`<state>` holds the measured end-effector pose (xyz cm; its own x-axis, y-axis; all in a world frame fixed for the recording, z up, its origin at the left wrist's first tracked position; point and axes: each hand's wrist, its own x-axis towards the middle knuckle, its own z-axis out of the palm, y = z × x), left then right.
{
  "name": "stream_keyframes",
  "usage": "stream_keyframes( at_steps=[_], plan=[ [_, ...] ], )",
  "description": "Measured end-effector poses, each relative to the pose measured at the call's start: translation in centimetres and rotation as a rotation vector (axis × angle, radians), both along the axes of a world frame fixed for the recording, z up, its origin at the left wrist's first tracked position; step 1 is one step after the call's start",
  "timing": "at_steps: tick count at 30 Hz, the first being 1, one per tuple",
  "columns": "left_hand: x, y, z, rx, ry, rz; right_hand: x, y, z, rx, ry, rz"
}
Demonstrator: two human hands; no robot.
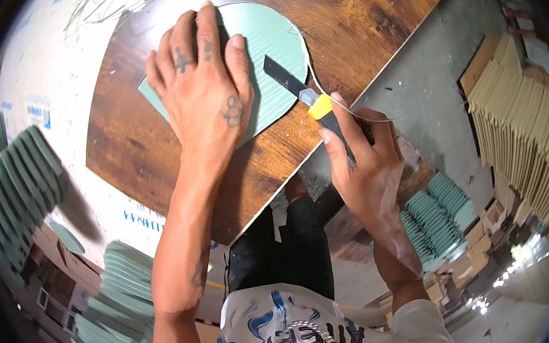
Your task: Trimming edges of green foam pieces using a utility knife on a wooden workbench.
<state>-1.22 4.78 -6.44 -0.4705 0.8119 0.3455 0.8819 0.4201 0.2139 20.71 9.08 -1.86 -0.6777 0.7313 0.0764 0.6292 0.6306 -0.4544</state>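
A pale green sheet point(270, 33) with a rounded right edge lies on the brown wooden board point(352, 10). My left hand point(200, 87) rests flat on it, fingers stretched toward the far edge, hiding much of its left part. In my right hand point(366, 148) is a utility knife point(321, 106) with a yellow collar and a dark, wide blade. The blade points up and left over the sheet's right side; whether it touches the surface I cannot tell. A thin pale strip point(315, 78) curls from the sheet's right edge down past the knife toward my right fingers.
Stacks of green pieces stand at the left point(21, 185), lower left point(115, 313) and lower right point(436, 217). A tall pile of yellowish sheets point(515, 120) is on the right. Loose thin strands point(138, 1) lie at the far left. The board's edge point(288, 182) runs diagonally before me.
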Motion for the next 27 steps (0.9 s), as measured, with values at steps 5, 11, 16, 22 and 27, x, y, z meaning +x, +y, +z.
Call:
stream_keyframes(
  at_steps=[5,11,16,22,27],
  plan=[
    [0.1,-0.3,0.4,-0.077,-0.110,0.024,0.0,-1.7,0.4,-0.065,-0.013,-0.042],
    [-0.1,-0.2,0.7,-0.079,-0.130,-0.013,-0.8,-0.6,0.0,0.008,-0.010,-0.072],
    [0.0,-0.2,0.8,-0.097,-0.130,-0.006,-0.9,-0.2,-0.3,-0.012,0.005,-0.098],
    [-0.3,-0.3,0.7,-0.078,-0.102,-0.021,-1.2,0.9,-0.5,0.025,0.014,-0.107],
    [-0.2,-0.3,0.6,-0.089,-0.094,-0.022,-1.4,1.6,-0.3,0.019,0.009,-0.107]
  ],
)
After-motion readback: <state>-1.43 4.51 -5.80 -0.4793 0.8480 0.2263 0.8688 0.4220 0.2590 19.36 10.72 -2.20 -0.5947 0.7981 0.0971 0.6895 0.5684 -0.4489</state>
